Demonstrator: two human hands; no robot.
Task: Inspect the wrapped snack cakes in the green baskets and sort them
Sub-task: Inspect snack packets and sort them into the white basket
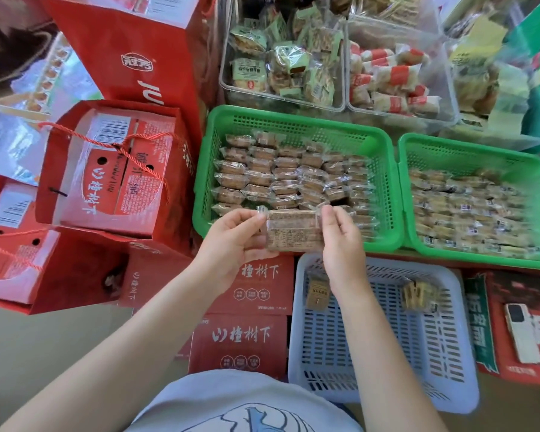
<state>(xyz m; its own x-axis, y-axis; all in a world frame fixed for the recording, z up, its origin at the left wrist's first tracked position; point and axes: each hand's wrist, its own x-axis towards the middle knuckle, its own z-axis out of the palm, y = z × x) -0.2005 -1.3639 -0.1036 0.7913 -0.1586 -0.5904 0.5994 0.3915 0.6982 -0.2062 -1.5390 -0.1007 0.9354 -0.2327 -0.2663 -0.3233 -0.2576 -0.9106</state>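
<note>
A brown snack cake in clear wrap [293, 230] is held up between both hands, over the near rim of the left green basket [219, 126]. My left hand [234, 241] pinches its left end. My right hand [340, 235] pinches its right end. Rows of similar wrapped cakes [281, 176] fill that basket. The right green basket [468, 154] holds several paler wrapped cakes [468, 210]. Below them a pale blue-grey basket [449, 353] contains two wrapped cakes, one at its left [316, 294] and one at its right [418, 296].
Red gift bags and boxes [106, 169] crowd the left side. Red cartons [250, 341] lie under my arms. Clear bins of other snacks [281, 60] stand behind the green baskets. A phone [521, 332] lies on a red carton at the right.
</note>
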